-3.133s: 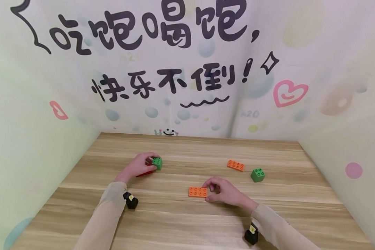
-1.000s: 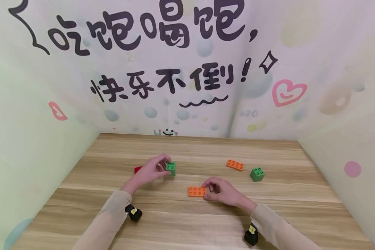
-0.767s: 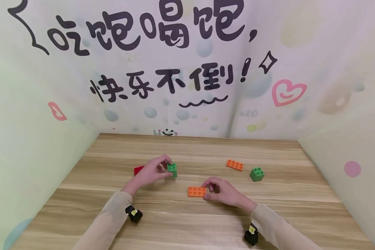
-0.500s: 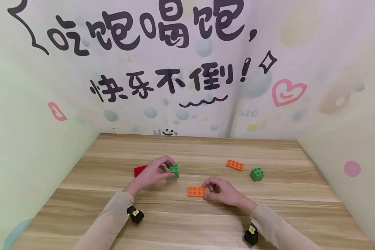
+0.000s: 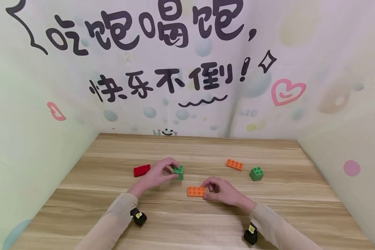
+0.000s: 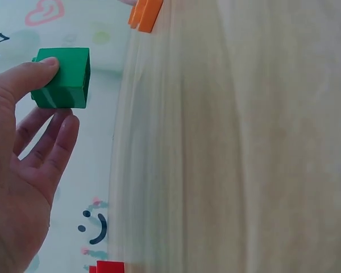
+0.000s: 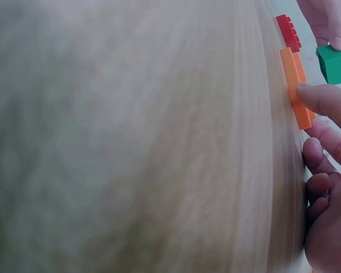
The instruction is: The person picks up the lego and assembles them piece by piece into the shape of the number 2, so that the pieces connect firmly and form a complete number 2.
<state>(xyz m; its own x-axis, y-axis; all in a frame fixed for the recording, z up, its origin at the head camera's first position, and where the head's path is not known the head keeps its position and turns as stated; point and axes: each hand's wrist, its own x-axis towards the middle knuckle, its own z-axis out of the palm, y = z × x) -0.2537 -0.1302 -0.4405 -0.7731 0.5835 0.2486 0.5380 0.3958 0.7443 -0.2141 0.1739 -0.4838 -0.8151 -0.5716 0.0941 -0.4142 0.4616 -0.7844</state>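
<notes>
In the head view my left hand (image 5: 158,174) pinches a small green building block (image 5: 179,172) between thumb and fingers. The left wrist view shows that green block (image 6: 65,77) held above the table, thumb on its near face. My right hand (image 5: 223,191) holds an orange flat building brick (image 5: 196,191) by its right end, low at the table, studs up. The right wrist view has the thumb (image 7: 321,98) on the orange brick's side (image 7: 295,88). The green block is up and to the left of the orange brick, apart from it.
A red brick (image 5: 142,170) lies on the wooden table (image 5: 187,222) behind the left forearm. Further back on the right are a second orange brick (image 5: 234,164) and a second green block (image 5: 257,174). A printed backdrop (image 5: 187,118) rises along the table's far edge.
My left hand has carried the green block rightward from beside the red brick, nearer to the orange brick, and the red brick has come into full view. My right hand keeps its place.
</notes>
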